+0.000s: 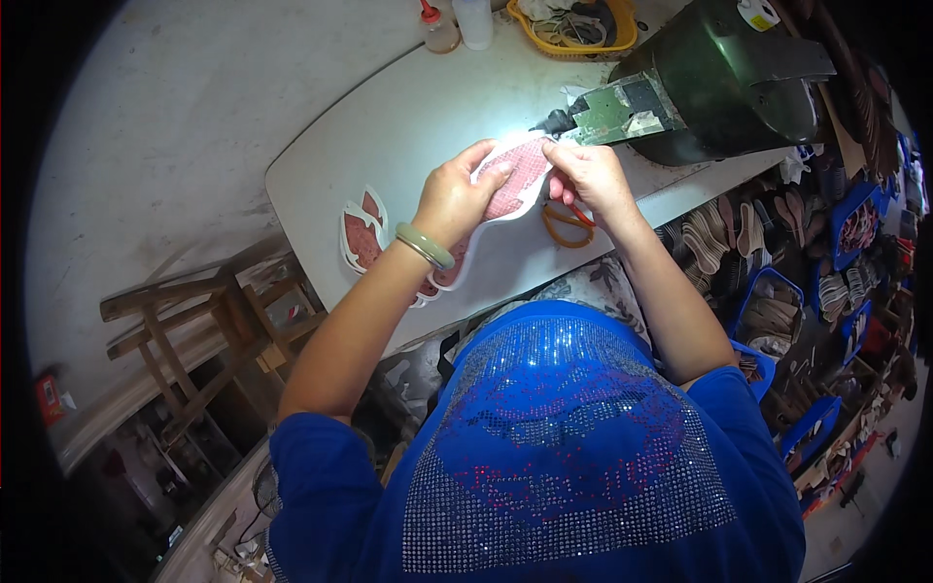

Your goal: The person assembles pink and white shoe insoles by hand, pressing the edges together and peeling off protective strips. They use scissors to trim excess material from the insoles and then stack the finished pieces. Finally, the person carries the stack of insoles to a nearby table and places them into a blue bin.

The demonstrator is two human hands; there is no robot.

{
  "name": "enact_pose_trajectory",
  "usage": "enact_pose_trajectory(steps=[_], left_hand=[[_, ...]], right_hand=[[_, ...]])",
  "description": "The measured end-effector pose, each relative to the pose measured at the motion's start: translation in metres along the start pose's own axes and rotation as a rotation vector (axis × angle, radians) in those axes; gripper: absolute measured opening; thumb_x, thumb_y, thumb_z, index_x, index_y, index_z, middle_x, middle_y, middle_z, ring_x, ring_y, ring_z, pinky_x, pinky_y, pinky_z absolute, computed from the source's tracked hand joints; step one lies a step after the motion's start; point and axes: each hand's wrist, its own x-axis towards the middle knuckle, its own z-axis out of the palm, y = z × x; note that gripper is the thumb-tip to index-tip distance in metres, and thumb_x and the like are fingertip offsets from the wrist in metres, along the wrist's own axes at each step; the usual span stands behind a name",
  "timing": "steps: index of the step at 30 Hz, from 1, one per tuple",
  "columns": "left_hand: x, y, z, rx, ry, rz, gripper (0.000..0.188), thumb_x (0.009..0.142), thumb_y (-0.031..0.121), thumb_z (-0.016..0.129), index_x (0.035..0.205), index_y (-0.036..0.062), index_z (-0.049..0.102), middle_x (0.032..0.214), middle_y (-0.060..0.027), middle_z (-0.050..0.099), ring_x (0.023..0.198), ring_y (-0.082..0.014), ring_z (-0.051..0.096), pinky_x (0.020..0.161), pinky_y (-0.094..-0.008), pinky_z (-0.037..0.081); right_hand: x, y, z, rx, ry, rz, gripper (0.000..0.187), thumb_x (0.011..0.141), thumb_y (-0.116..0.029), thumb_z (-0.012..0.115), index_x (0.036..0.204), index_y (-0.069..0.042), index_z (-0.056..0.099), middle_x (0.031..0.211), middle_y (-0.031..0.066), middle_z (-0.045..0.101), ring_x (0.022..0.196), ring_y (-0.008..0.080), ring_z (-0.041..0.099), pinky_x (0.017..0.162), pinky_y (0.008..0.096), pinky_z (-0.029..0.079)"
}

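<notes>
A pink, textured shoe-upper piece with a white border is held up over the white table. My left hand is closed on its left side, thumb lying across the pink face. At the upper right edge my right hand pinches the same piece. Just beyond it is the dark tip of a green sewing machine, lit by a bright glow. Below my right hand lies an orange looped thing with a red part, perhaps scissor handles. More pink and white pieces rest left of my left wrist.
A yellow basket of odds and ends, a red-capped bottle and a whitish container stand at the back. Wooden stools are at the left. On the right are blue crates and many shoe parts.
</notes>
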Motion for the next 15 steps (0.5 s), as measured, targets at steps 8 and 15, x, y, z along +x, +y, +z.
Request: enact_pose_trajectory(steps=[8, 15], left_hand=[[-0.018, 0.007, 0.028, 0.132, 0.202, 0.095, 0.037, 0.087, 0.031, 0.061, 0.119, 0.0123, 0.060, 0.089, -0.0176, 0.068, 0.080, -0.0313, 0.067, 0.070, -0.0358, 0.051], [-0.020, 0.005, 0.042, 0.111, 0.232, 0.137, 0.040, 0.088, 0.032, 0.059, 0.125, 0.0164, 0.055, 0.086, -0.0189, 0.067, 0.077, -0.0363, 0.065, 0.067, -0.0402, 0.051]], right_hand=[[-0.005, 0.008, 0.002, -0.007, 0.063, -0.061, 0.041, 0.091, -0.033, 0.061, 0.064, -0.003, 0.064, 0.055, 0.0015, 0.058, 0.045, 0.0064, 0.050, 0.043, 0.0203, 0.038], [-0.016, 0.041, -0.001, 0.104, 0.051, -0.145, 0.033, 0.091, -0.028, 0.062, 0.075, -0.001, 0.068, 0.066, 0.0009, 0.063, 0.057, 0.0068, 0.056, 0.052, 0.0224, 0.044]])
